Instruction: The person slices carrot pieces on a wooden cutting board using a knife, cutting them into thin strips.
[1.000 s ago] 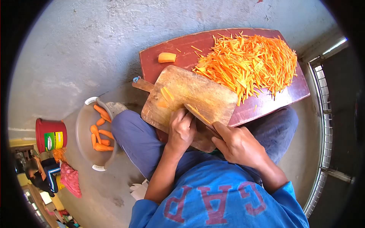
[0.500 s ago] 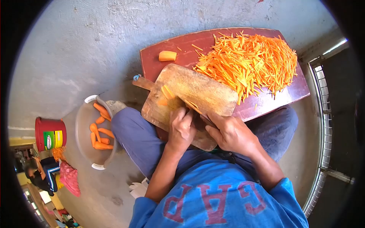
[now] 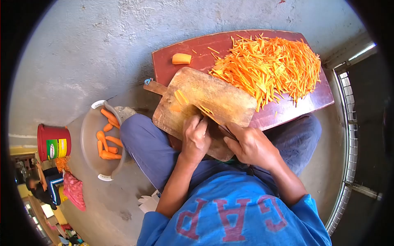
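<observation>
At left of the frame, smooth orange carrots (image 3: 110, 156) lie in a round, translucent grey plastic tub (image 3: 91, 131). At centre, flat orange carrot slices (image 3: 181, 97) rest on a worn, brown wooden cutting board (image 3: 230, 98). Your left hand (image 3: 196, 137) curls over it; whether it pins a piece cannot be told. Your right hand (image 3: 256, 147) grips a thin, straight-bladed knife (image 3: 214, 119). Slicing appears in hand; the next stroke calls for tucked left fingertips. Upper right: heaped thin orange carrot strips (image 3: 266, 69).
</observation>
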Demonstrator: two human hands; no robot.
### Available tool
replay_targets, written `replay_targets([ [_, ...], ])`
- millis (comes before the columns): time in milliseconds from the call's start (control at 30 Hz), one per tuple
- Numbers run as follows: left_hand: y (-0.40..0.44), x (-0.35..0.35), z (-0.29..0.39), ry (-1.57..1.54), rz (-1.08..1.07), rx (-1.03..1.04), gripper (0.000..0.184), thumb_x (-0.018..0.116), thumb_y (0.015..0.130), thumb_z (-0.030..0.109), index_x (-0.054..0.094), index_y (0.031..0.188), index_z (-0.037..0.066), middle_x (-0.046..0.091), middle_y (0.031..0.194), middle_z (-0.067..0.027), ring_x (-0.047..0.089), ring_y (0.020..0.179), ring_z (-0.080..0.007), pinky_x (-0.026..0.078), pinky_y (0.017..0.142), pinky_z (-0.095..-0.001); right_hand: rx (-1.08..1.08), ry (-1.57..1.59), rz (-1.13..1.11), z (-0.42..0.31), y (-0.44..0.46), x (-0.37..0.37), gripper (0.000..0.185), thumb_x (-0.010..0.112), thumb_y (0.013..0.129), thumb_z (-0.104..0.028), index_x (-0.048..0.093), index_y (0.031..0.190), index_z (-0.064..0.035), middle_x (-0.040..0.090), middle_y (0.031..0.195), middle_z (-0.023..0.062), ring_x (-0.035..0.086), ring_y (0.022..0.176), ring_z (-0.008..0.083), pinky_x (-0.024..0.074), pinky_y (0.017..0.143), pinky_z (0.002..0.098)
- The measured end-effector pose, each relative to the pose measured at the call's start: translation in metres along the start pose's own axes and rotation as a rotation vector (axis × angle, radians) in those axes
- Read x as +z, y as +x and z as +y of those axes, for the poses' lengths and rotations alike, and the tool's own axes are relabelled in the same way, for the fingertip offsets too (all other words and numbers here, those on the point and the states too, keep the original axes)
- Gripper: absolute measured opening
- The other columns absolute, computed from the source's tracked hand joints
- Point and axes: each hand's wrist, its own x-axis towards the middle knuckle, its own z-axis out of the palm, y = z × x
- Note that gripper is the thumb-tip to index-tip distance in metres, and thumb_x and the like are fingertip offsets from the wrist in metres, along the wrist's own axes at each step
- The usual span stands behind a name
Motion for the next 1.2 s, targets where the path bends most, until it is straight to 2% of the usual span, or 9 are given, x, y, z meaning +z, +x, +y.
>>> replay_targets([
  [133, 0.002, -0.002, 0.004, 0.031, 0.02, 0.018, 0.041, 0.071, 0.086, -0.009, 0.079, 0.126, -0.004, 0.071, 0.113, -0.0205, 0.068, 0.102, -0.0443, 0.053, 0.093, -0.0542, 0.078, 0.041, -0.073, -0.014, -0.003, -0.015, 0.036, 0.074, 0.104, -0.013, 0.068, 0.135, 0.0023, 0.072, 0.095, 0.0352, 0.074, 0.092, 0.0546, 0.0581, 0.076, 0.0587],
  [233, 0.002, 0.0, 0.004, 0.001, 0.048, 0.021, 0.037, 0.072, 0.087, -0.008, 0.079, 0.124, -0.004, 0.071, 0.114, -0.0206, 0.068, 0.103, -0.0439, 0.053, 0.094, -0.0541, -0.14, 0.032, 0.132, -0.005, -0.008, -0.006, 0.033, 0.074, 0.104, -0.016, 0.069, 0.132, 0.0023, 0.072, 0.094, 0.0348, 0.073, 0.091, 0.0545, 0.0578, 0.077, 0.0589],
  [333, 0.0, -0.001, 0.004, 0.043, 0.013, -0.01, 0.034, 0.072, 0.089, -0.007, 0.078, 0.122, -0.004, 0.072, 0.113, -0.0201, 0.069, 0.105, -0.0432, 0.053, 0.094, -0.0537, 0.051, 0.068, -0.007, -0.001, 0.002, -0.005, 0.032, 0.074, 0.105, -0.014, 0.068, 0.131, 0.0023, 0.072, 0.093, 0.0342, 0.073, 0.091, 0.0549, 0.0577, 0.079, 0.059],
  [433, 0.002, -0.002, 0.005, 0.012, 0.031, -0.025, 0.032, 0.072, 0.089, -0.007, 0.078, 0.12, -0.004, 0.073, 0.113, -0.02, 0.07, 0.105, -0.0431, 0.053, 0.094, -0.0536, -0.017, 0.086, 0.005, -0.01, -0.001, -0.01, 0.031, 0.073, 0.105, -0.014, 0.068, 0.131, 0.0021, 0.071, 0.093, 0.0342, 0.073, 0.092, 0.055, 0.0578, 0.079, 0.0588],
  [533, 0.001, 0.001, 0.004, -0.015, 0.077, -0.014, 0.031, 0.073, 0.089, -0.007, 0.078, 0.119, -0.004, 0.073, 0.113, -0.02, 0.07, 0.104, -0.0432, 0.054, 0.093, -0.054, -0.163, 0.03, 0.147, -0.004, -0.01, -0.004, 0.03, 0.073, 0.104, -0.012, 0.068, 0.13, 0.0021, 0.071, 0.093, 0.0336, 0.072, 0.092, 0.0558, 0.0578, 0.079, 0.0585],
  [633, 0.001, 0.002, 0.002, 0.003, 0.061, -0.011, 0.03, 0.072, 0.088, -0.007, 0.078, 0.117, -0.004, 0.073, 0.114, -0.02, 0.07, 0.104, -0.044, 0.054, 0.093, -0.0548, 0.072, 0.086, -0.028, -0.009, -0.008, -0.009, 0.028, 0.074, 0.104, -0.01, 0.069, 0.128, 0.0023, 0.072, 0.094, 0.0332, 0.072, 0.09, 0.0567, 0.058, 0.078, 0.0587],
  [833, 0.001, 0.002, 0.003, 0.01, 0.08, -0.015, 0.031, 0.07, 0.087, -0.008, 0.078, 0.117, -0.003, 0.073, 0.111, -0.0196, 0.069, 0.101, -0.0444, 0.053, 0.09, -0.0552, -0.034, 0.066, 0.064, -0.008, -0.011, 0.003, 0.029, 0.074, 0.105, -0.013, 0.069, 0.129, 0.0027, 0.072, 0.092, 0.034, 0.071, 0.088, 0.0564, 0.058, 0.074, 0.058],
  [933, 0.0, -0.001, 0.002, 0.022, 0.047, -0.016, 0.031, 0.071, 0.088, -0.008, 0.078, 0.117, -0.003, 0.072, 0.11, -0.0193, 0.069, 0.1, -0.0442, 0.053, 0.09, -0.0548, 0.011, -0.012, -0.012, -0.007, -0.003, 0.003, 0.035, 0.073, 0.104, -0.014, 0.064, 0.132, 0.0039, 0.073, 0.087, 0.0348, 0.074, 0.086, 0.0568, 0.0593, 0.076, 0.0622],
  [1200, -0.001, 0.001, 0.003, -0.009, 0.075, -0.036, 0.028, 0.071, 0.088, -0.007, 0.079, 0.115, -0.002, 0.076, 0.116, -0.0192, 0.071, 0.104, -0.0441, 0.054, 0.093, -0.0535, 0.054, 0.094, -0.013, -0.01, -0.011, -0.009, 0.022, 0.073, 0.108, -0.016, 0.068, 0.121, 0.0015, 0.069, 0.086, 0.0334, 0.071, 0.084, 0.0555, 0.0552, 0.072, 0.0581],
])
